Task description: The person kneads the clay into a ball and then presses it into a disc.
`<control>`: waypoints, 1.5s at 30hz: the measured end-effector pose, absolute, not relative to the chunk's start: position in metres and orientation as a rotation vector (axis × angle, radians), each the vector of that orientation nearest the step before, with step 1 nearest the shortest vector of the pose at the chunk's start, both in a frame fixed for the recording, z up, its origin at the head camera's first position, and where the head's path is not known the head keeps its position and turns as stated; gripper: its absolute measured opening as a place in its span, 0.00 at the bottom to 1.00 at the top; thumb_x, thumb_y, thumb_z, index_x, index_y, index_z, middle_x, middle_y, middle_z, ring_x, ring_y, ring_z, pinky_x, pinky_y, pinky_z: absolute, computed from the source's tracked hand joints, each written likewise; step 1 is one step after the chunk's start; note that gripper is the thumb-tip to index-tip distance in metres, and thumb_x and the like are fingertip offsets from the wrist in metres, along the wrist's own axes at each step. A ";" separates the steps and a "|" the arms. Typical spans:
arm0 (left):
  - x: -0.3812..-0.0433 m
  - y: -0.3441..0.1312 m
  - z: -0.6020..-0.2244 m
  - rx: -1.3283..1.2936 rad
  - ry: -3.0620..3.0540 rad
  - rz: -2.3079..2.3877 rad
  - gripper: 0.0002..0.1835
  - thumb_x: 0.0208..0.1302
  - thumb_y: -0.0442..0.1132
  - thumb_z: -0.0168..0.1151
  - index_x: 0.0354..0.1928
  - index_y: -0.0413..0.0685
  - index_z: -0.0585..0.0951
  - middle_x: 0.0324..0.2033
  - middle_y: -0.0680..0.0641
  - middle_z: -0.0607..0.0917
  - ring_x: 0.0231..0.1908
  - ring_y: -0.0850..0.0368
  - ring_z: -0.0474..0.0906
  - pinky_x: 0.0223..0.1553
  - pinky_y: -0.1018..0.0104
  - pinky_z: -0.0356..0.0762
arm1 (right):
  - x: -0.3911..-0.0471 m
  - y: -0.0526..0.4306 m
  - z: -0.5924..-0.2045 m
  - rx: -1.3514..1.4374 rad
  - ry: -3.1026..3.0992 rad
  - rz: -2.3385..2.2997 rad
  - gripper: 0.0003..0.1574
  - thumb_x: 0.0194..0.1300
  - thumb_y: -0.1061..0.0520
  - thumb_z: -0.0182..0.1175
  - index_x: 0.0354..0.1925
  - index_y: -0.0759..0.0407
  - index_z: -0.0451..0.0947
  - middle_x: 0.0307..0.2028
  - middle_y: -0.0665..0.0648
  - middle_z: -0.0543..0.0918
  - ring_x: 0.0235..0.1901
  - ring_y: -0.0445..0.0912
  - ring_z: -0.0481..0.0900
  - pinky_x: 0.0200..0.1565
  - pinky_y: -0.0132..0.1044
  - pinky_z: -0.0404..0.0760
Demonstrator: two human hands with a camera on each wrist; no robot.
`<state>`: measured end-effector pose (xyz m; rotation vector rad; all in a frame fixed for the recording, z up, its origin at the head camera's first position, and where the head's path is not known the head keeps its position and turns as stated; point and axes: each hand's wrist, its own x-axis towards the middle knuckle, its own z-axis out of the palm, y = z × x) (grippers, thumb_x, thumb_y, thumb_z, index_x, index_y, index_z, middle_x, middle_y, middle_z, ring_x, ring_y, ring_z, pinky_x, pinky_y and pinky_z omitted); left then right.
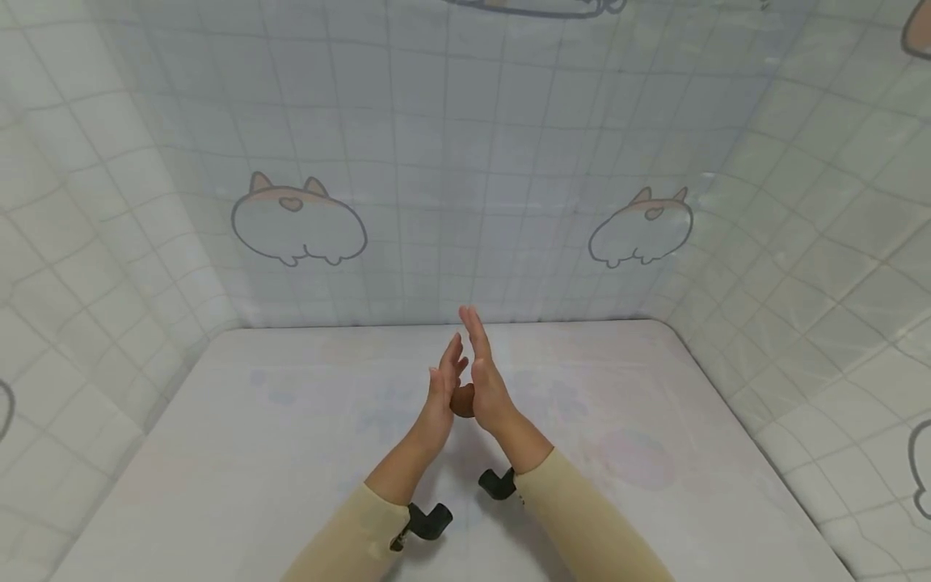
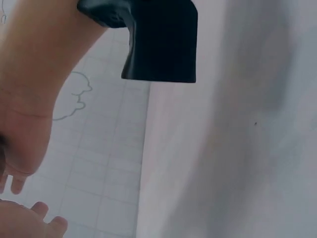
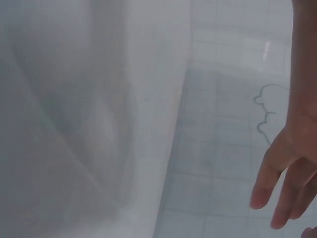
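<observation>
A small brown ball (image 1: pixel 462 401) sits between the two palms, above the table, partly covered by both hands. From the left side, my left hand (image 1: pixel 439 404) presses against it with extended fingers pointing up and away. On the other side my right hand (image 1: pixel 491 390) presses with its palm, its fingers straight. The hands lean toward each other, palms facing. In the left wrist view, parts of two hands and a forearm show at the left edge. The right wrist view shows a hand with its fingers spread at the right edge; the ball cannot be made out there.
Beneath the hands lies a pale table (image 1: pixel 276 453) with faint coloured patches. Grid-patterned sheeting (image 1: pixel 436 162) with cartoon animal drawings rises behind it and at both sides. A black angled wrist device (image 1: pixel 431 521) sticks out from the left cuff, and another black device (image 1: pixel 498 484) from the right.
</observation>
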<state>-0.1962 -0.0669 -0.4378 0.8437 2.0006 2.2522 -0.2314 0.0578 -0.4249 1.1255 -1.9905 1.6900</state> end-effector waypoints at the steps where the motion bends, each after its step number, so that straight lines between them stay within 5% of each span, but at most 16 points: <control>1: -0.195 -0.067 -0.438 0.842 1.988 2.254 0.47 0.67 0.76 0.13 0.80 0.58 0.34 0.79 0.50 0.34 0.77 0.41 0.36 0.70 0.31 0.33 | -0.232 0.058 -0.425 1.114 -2.009 1.687 0.58 0.70 0.19 0.23 0.80 0.55 0.32 0.79 0.59 0.43 0.77 0.54 0.41 0.69 0.69 0.44; 12: -0.193 -0.066 -0.422 0.970 2.029 2.317 0.46 0.70 0.74 0.15 0.80 0.55 0.33 0.79 0.52 0.34 0.77 0.43 0.34 0.70 0.34 0.29 | -0.237 0.060 -0.444 1.120 -2.115 1.736 0.58 0.69 0.18 0.22 0.81 0.50 0.31 0.80 0.52 0.37 0.78 0.51 0.36 0.70 0.67 0.42; 15: -0.195 -0.065 -0.417 0.972 2.083 2.293 0.47 0.69 0.75 0.14 0.80 0.53 0.33 0.79 0.50 0.34 0.77 0.44 0.34 0.70 0.33 0.29 | -0.236 0.060 -0.449 1.135 -2.083 1.746 0.57 0.70 0.20 0.22 0.80 0.52 0.29 0.80 0.55 0.36 0.77 0.50 0.40 0.70 0.66 0.44; 16: -0.196 -0.065 -0.416 0.964 2.098 2.293 0.48 0.68 0.75 0.14 0.80 0.52 0.33 0.79 0.50 0.34 0.78 0.44 0.34 0.70 0.34 0.29 | -0.235 0.060 -0.450 1.143 -2.067 1.753 0.57 0.70 0.20 0.22 0.80 0.53 0.28 0.80 0.56 0.36 0.73 0.48 0.53 0.68 0.66 0.48; 18: -0.198 -0.065 -0.413 0.944 2.115 2.300 0.48 0.68 0.76 0.14 0.80 0.54 0.34 0.79 0.49 0.36 0.78 0.45 0.35 0.70 0.35 0.29 | -0.235 0.060 -0.453 1.162 -2.034 1.750 0.56 0.71 0.21 0.22 0.80 0.54 0.27 0.80 0.58 0.36 0.71 0.46 0.54 0.68 0.65 0.50; 22: -0.203 -0.064 -0.409 0.909 2.150 2.302 0.50 0.65 0.79 0.15 0.80 0.57 0.35 0.79 0.48 0.39 0.78 0.46 0.34 0.70 0.34 0.28 | -0.234 0.058 -0.453 1.207 -1.959 1.686 0.57 0.73 0.23 0.22 0.79 0.59 0.25 0.79 0.63 0.38 0.74 0.49 0.53 0.71 0.60 0.48; 23: -0.205 -0.065 -0.409 0.901 2.159 2.297 0.51 0.64 0.80 0.15 0.80 0.58 0.35 0.79 0.48 0.40 0.78 0.47 0.34 0.70 0.34 0.28 | -0.232 0.057 -0.452 1.218 -1.941 1.663 0.57 0.73 0.23 0.21 0.79 0.61 0.25 0.79 0.64 0.39 0.77 0.51 0.39 0.73 0.58 0.43; 25: -0.208 -0.065 -0.408 0.882 2.172 2.298 0.52 0.61 0.82 0.16 0.80 0.60 0.35 0.79 0.47 0.40 0.77 0.47 0.34 0.70 0.33 0.28 | -0.229 0.055 -0.450 1.249 -1.906 1.624 0.56 0.74 0.24 0.20 0.78 0.62 0.24 0.78 0.66 0.39 0.78 0.56 0.37 0.74 0.55 0.41; 32: -0.211 -0.067 -0.405 0.829 2.192 2.314 0.53 0.59 0.83 0.16 0.80 0.62 0.37 0.79 0.55 0.36 0.77 0.50 0.32 0.70 0.34 0.27 | -0.215 0.047 -0.443 1.376 -1.789 1.610 0.55 0.75 0.26 0.21 0.77 0.63 0.20 0.77 0.71 0.37 0.77 0.62 0.35 0.72 0.59 0.44; 39: -0.210 -0.067 -0.410 0.741 2.284 2.187 0.51 0.61 0.81 0.14 0.81 0.63 0.38 0.79 0.49 0.41 0.77 0.47 0.34 0.69 0.30 0.31 | -0.208 0.046 -0.437 1.349 -1.724 1.572 0.54 0.77 0.28 0.19 0.76 0.69 0.21 0.75 0.78 0.40 0.76 0.64 0.39 0.74 0.51 0.43; 45: -0.206 -0.067 -0.419 0.697 2.316 2.129 0.48 0.63 0.80 0.13 0.80 0.66 0.37 0.79 0.46 0.43 0.77 0.46 0.38 0.68 0.27 0.34 | -0.207 0.049 -0.436 1.239 -1.767 1.592 0.54 0.76 0.27 0.19 0.77 0.66 0.24 0.77 0.70 0.40 0.77 0.62 0.40 0.74 0.54 0.43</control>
